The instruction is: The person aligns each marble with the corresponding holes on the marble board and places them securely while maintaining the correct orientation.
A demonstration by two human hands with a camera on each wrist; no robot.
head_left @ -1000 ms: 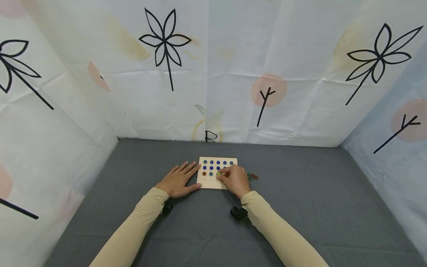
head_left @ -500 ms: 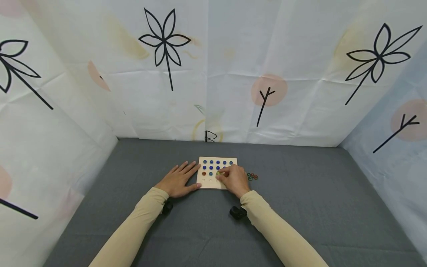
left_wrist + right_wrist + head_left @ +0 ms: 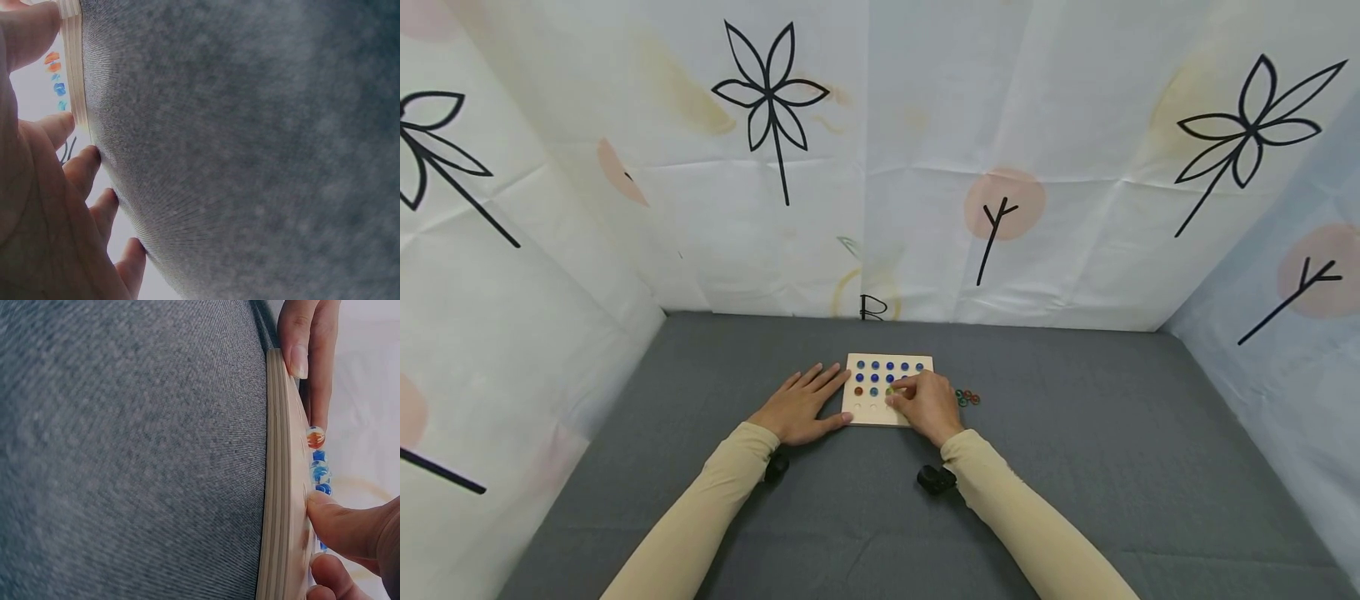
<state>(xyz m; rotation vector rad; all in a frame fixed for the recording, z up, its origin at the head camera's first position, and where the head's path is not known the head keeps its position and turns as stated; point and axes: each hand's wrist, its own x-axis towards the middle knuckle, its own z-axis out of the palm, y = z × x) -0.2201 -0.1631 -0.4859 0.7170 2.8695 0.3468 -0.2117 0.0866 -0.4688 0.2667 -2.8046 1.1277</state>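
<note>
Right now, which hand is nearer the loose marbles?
Right: the right hand is beside the loose marbles; the left hand is across the board, at its left edge.

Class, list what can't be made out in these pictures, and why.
Head view: right part of the wooden board, largely hidden by the right hand.
Head view: patterns inside the loose marbles, too small.
Left wrist view: part of the left hand, cut off by the left edge.
Right wrist view: some blue marbles, partly behind the right hand.
</note>
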